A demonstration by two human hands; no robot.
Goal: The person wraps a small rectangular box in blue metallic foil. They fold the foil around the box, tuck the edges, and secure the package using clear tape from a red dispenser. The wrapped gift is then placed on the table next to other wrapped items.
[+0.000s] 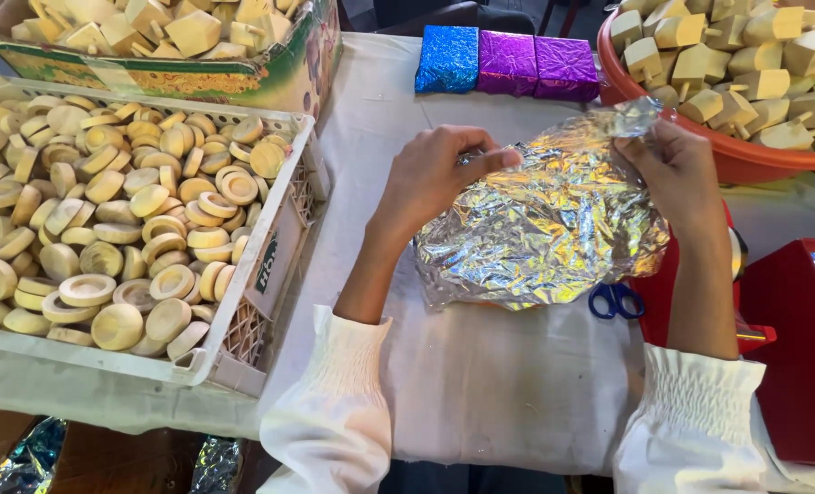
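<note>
Three wrapped blocks [508, 62] already lie at the upper middle, while your left hand [430, 178] and right hand [677, 169] pinch the silver foil sheet [545, 224] at centre, nothing wrapped in it yet.

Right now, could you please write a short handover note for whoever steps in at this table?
Left hand pinches the silver foil at its top left edge.
Right hand grips its twisted top right corner.
The foil is held over the white cloth, scissors partly under it.
Done: three wrapped blocks at the far edge.
Left: this foil still open.
</note>
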